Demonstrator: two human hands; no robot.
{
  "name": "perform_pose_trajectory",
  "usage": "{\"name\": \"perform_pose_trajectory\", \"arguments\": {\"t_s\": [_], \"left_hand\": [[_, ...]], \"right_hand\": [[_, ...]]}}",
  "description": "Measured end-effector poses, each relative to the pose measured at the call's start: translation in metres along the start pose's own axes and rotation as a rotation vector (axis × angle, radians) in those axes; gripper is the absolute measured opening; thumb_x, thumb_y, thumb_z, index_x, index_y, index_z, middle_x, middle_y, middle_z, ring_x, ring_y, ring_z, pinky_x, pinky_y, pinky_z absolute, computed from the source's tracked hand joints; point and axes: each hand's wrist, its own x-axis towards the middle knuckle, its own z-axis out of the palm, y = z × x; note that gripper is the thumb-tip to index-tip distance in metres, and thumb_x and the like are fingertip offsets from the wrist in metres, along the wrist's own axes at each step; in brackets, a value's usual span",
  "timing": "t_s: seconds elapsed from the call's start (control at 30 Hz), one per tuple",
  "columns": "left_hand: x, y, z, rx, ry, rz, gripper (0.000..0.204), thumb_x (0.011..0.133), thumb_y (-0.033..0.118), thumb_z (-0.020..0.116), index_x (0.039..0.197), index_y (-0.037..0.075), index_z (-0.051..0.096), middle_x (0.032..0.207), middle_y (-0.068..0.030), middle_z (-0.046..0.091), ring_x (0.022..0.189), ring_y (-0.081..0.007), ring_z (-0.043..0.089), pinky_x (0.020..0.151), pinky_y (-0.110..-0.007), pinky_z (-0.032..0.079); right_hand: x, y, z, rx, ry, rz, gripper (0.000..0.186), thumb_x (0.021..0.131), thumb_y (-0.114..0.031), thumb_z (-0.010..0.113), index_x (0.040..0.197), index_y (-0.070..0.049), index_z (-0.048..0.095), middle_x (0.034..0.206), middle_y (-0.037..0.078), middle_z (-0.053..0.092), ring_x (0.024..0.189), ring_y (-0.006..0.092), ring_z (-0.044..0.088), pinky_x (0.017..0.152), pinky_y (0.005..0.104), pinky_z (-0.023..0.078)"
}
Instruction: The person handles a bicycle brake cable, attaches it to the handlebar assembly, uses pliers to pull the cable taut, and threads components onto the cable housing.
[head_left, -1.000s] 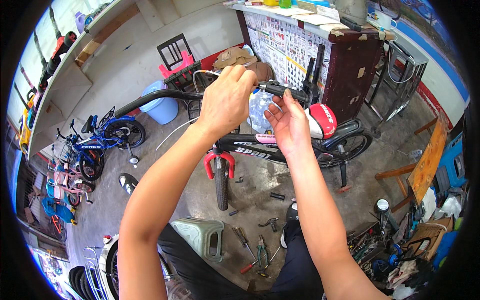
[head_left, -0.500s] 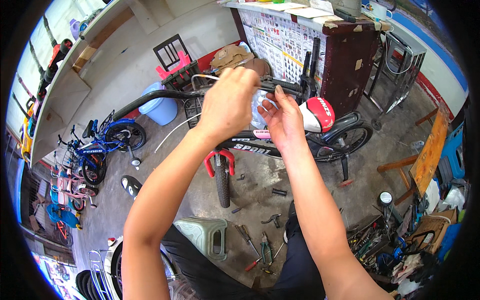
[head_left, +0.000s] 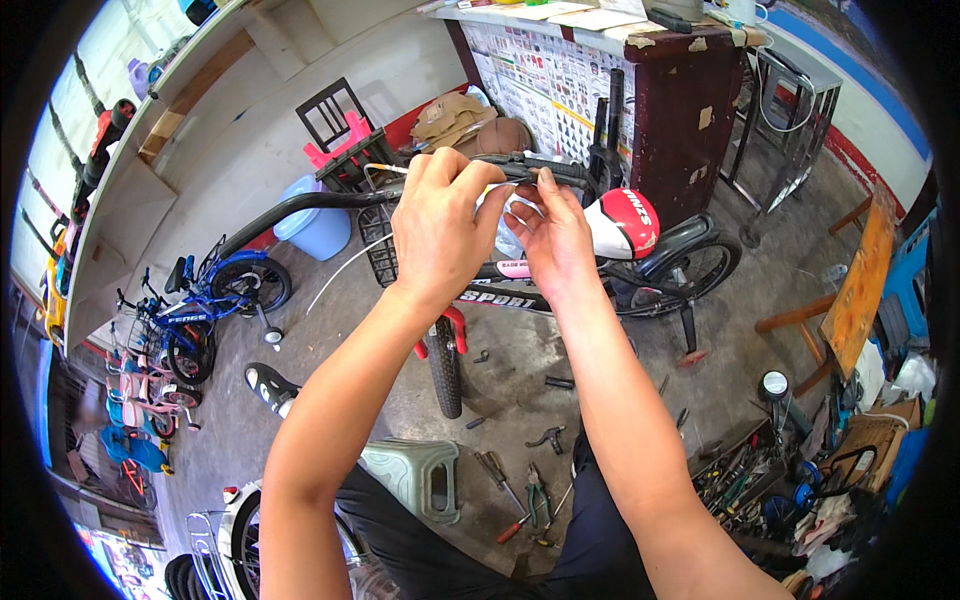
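A black bicycle stands before me, with a red-and-white saddle to the right and a curved black handlebar reaching left. Over its handlebar, my left hand pinches with thumb and forefinger; what lies in the pinch is hidden. My right hand is just beside it, thumb and finger closed near the black grip, the other fingers curled. Something thin and dark shows between the fingertips, too small to name. A loose white cable hangs left of my left hand, beside a black basket.
Pliers, screwdrivers and a brake lever lie on the floor below, near a pale green stool. Tools and parts are heaped at lower right. A blue bucket and small blue bicycle stand left.
My left hand has turned and dropped slightly, so its thumb and forefinger now show pinched together. My right thumb and fingertips have closed in, nearer to the left hand's.
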Motion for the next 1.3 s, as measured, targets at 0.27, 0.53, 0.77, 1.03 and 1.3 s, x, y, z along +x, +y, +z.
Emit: {"name": "perform_pose_trajectory", "arguments": {"t_s": [0.27, 0.53, 0.77, 1.03, 1.3], "left_hand": [[0.005, 0.009, 0.008, -0.036, 0.006, 0.098, 0.013, 0.082, 0.01, 0.081, 0.089, 0.006, 0.071, 0.086, -0.0078, 0.062, 0.084, -0.0308, 0.06, 0.073, -0.041, 0.049], [0.006, 0.011, 0.007, 0.06, -0.08, -0.046, 0.011, 0.086, 0.013, 0.077, 0.085, 0.005, 0.07, 0.079, -0.0088, 0.056, 0.08, -0.03, 0.058, 0.071, -0.043, 0.048], [0.017, 0.016, 0.015, 0.067, -0.08, 0.233, 0.011, 0.084, 0.008, 0.075, 0.085, 0.004, 0.065, 0.087, -0.0108, 0.058, 0.087, -0.0344, 0.058, 0.074, -0.045, 0.05], [0.014, -0.002, 0.009, 0.053, -0.154, 0.384, 0.019, 0.076, 0.0, 0.075, 0.092, 0.007, 0.069, 0.09, -0.0074, 0.06, 0.089, -0.0303, 0.062, 0.071, -0.04, 0.054], [0.008, -0.01, 0.018, 0.106, -0.078, 0.537, 0.029, 0.07, 0.003, 0.071, 0.099, 0.006, 0.071, 0.091, -0.0046, 0.062, 0.083, -0.0242, 0.065, 0.064, -0.036, 0.057]], "right_hand": [[0.0, -0.001, -0.002, -0.005, -0.026, -0.012, 0.023, 0.104, -0.035, 0.07, 0.11, -0.013, 0.066, 0.101, 0.001, 0.071, 0.084, 0.0102, 0.065, 0.08, 0.03, 0.054], [0.001, 0.0, 0.0, -0.017, 0.012, -0.023, 0.021, 0.104, -0.033, 0.071, 0.106, -0.012, 0.067, 0.099, 0.0, 0.071, 0.08, 0.0086, 0.062, 0.08, 0.0288, 0.052], [0.0, -0.002, 0.001, -0.001, 0.029, -0.029, 0.021, 0.103, -0.032, 0.071, 0.106, -0.012, 0.067, 0.095, 0.0, 0.071, 0.078, 0.0084, 0.062, 0.079, 0.0281, 0.051], [0.0, 0.0, 0.002, -0.033, 0.061, -0.029, 0.024, 0.102, -0.033, 0.073, 0.104, -0.01, 0.067, 0.093, 0.002, 0.072, 0.077, 0.0084, 0.062, 0.076, 0.0259, 0.051], [-0.002, -0.002, 0.005, -0.016, 0.051, -0.024, 0.022, 0.103, -0.032, 0.072, 0.104, -0.011, 0.067, 0.092, -0.001, 0.07, 0.079, 0.0078, 0.061, 0.077, 0.0265, 0.05]]}}
